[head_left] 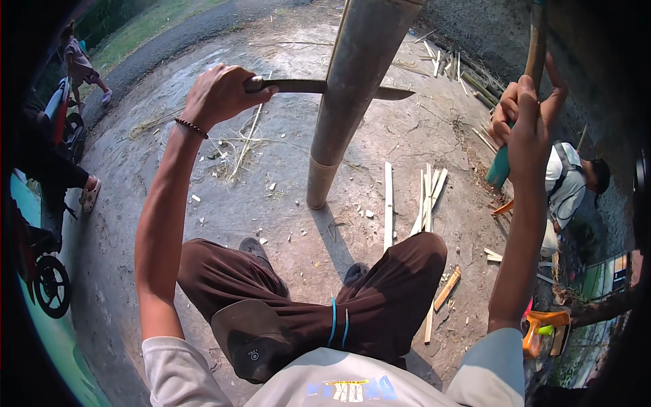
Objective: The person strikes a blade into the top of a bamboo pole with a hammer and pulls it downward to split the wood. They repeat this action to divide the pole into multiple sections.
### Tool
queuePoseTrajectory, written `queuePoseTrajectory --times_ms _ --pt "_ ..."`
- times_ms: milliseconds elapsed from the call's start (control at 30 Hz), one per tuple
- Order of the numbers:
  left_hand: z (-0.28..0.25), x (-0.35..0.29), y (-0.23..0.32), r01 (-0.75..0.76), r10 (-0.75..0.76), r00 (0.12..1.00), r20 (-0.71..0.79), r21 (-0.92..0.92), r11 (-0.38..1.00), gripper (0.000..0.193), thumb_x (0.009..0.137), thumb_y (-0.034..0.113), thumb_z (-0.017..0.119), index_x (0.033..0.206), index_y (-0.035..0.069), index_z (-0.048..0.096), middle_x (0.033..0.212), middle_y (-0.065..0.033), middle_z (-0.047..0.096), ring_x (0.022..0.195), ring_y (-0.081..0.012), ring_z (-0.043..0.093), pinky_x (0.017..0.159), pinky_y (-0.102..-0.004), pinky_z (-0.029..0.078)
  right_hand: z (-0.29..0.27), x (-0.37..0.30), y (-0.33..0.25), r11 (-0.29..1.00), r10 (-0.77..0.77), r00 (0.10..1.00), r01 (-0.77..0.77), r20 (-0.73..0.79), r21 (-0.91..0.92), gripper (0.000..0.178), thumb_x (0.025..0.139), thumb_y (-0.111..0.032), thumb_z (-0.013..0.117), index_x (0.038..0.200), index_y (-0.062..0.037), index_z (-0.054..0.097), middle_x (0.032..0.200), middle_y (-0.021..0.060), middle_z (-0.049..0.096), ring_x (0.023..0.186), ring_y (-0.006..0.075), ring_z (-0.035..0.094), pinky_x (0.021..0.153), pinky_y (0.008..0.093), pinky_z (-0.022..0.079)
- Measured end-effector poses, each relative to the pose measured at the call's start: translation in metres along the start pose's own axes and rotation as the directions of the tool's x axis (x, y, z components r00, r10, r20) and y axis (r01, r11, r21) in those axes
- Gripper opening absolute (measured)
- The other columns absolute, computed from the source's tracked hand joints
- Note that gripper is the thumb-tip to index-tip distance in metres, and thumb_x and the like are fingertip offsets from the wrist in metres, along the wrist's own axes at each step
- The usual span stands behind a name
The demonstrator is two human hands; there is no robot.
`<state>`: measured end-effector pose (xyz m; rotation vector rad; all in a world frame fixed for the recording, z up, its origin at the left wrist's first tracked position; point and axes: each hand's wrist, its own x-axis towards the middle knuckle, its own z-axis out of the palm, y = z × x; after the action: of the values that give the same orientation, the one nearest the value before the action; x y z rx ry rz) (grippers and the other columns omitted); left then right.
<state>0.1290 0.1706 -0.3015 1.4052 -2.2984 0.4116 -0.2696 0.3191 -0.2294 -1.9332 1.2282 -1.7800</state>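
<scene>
My left hand (220,93) is closed around the handle of a long-bladed knife (302,85). The blade runs sideways across a thick grey-brown bamboo pole (349,88), and its tip shows on the pole's right side. Whether it is sunk into the pole or passes behind it, I cannot tell. The pole stands on the ground in front of my feet, its upper end rising out of the picture. On the right, my right hand (525,115) is raised and grips a stick (538,41) with a teal lower end.
Pale split strips (427,197) lie right of the pole, with more pieces farther back. A dark cap (251,336) rests on my lap. Motorcycles (53,285) and a person's leg are at left; a small person (80,64) is behind. Another person (568,176) bends at right, near an orange object (539,329).
</scene>
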Motion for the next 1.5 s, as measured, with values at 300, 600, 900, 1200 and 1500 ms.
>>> queuePoseTrajectory --times_ms 300,600,900,1200,1500 --pt "-0.005 0.012 0.01 -0.004 0.005 0.995 0.096 -0.012 1.0 0.055 0.086 0.061 0.069 0.071 0.009 0.072 0.058 -0.0112 0.059 0.058 -0.0318 0.062 0.057 -0.0431 0.049 0.019 -0.003 -0.009 0.969 0.203 0.965 -0.174 0.167 -0.175 0.043 0.109 -0.028 0.045 0.15 -0.0195 0.034 0.067 -0.0032 0.045 0.048 0.0022 0.042 0.043 0.0223 0.036" --pt "-0.012 0.014 0.003 0.02 -0.022 0.998 0.065 0.029 0.999 0.057 0.086 0.061 0.069 0.067 0.007 0.067 0.057 -0.012 0.057 0.057 -0.0322 0.06 0.056 -0.0435 0.046 0.041 -0.038 0.065 0.852 0.52 0.735 -0.484 0.435 -0.201 0.042 0.106 -0.031 0.048 0.143 -0.0145 0.034 0.071 0.0049 0.054 0.056 0.0157 0.059 0.052 0.0337 0.05" --pt "-0.001 -0.001 -0.009 0.029 -0.038 0.992 0.118 0.073 0.997 0.06 0.089 0.064 0.066 0.068 0.008 0.067 0.053 -0.01 0.052 0.049 -0.0278 0.055 0.052 -0.0415 0.042 0.048 -0.062 0.072 0.856 0.3 0.877 -0.073 0.376 -0.513 0.034 0.109 -0.029 0.043 0.135 -0.0074 0.04 0.062 -0.001 0.05 0.049 0.012 0.052 0.047 0.0305 0.043" --pt "-0.003 -0.001 -0.033 0.071 -0.081 0.988 0.128 0.084 0.994 0.062 0.09 0.065 0.064 0.067 0.007 0.065 0.05 -0.0082 0.051 0.047 -0.0249 0.054 0.051 -0.0412 0.041 0.048 -0.01 0.066 0.864 -0.259 0.965 0.247 0.032 -0.439 0.024 0.106 -0.02 0.046 0.127 -0.0086 0.043 0.069 0.0122 0.062 0.056 0.0259 0.063 0.052 0.0411 0.05" --pt "-0.001 0.001 -0.03 0.1 -0.113 0.984 0.138 0.1 0.99 0.063 0.088 0.07 0.063 0.074 0.009 0.071 0.053 -0.0081 0.054 0.051 -0.0265 0.058 0.053 -0.0403 0.044 0.036 -0.003 0.036 0.942 0.244 0.962 -0.206 0.124 -0.264 0.03 0.108 -0.03 0.05 0.128 -0.0086 0.048 0.066 0.0 0.055 0.052 0.0102 0.054 0.046 0.0304 0.045"
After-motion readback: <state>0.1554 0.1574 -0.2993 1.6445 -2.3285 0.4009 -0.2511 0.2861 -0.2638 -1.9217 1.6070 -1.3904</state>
